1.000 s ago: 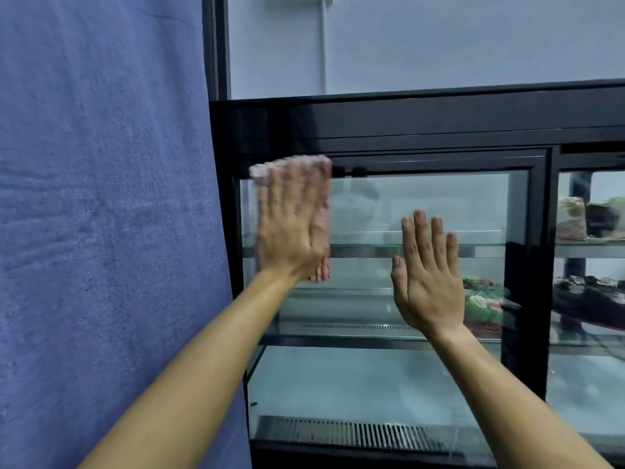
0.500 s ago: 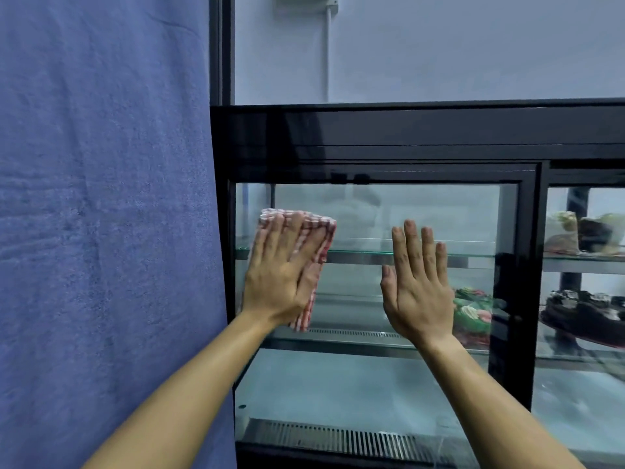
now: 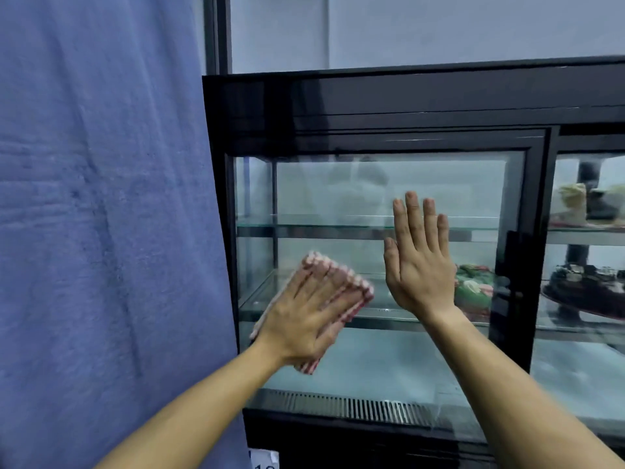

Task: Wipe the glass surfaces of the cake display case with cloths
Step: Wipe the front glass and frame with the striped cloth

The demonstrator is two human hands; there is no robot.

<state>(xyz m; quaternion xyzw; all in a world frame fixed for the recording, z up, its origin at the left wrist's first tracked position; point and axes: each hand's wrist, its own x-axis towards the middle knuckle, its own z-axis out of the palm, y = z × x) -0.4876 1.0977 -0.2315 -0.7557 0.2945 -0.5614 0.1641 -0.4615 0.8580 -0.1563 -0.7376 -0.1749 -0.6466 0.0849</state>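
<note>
Downward and a little rightward went the left hand since half a second earlier, carrying the red-and-white checked cloth from the level of the upper glass shelf to the lower one; its outline was smeared by motion.

At far left hung a blue curtain, just beside the black frame of the cake display case. On the left part of the glass door the left hand lay flat, fingers straight and spread, pressing the cloth against the pane rather than gripping it. The cloth showed past the fingertips and below the wrist. It looked soft, thin and light, likely to bunch or slip on smooth glass, so a broad flat palm over its middle seemed the best hold.

Right of it, the right hand rested open on the same pane, fingers straight and pointing up, holding nothing, probably steadying the door. Behind the glass near that hand sat a green frosted cake on the lower shelf. Further right, in the neighbouring bay, stood a dark cake and paler cakes above.
</note>
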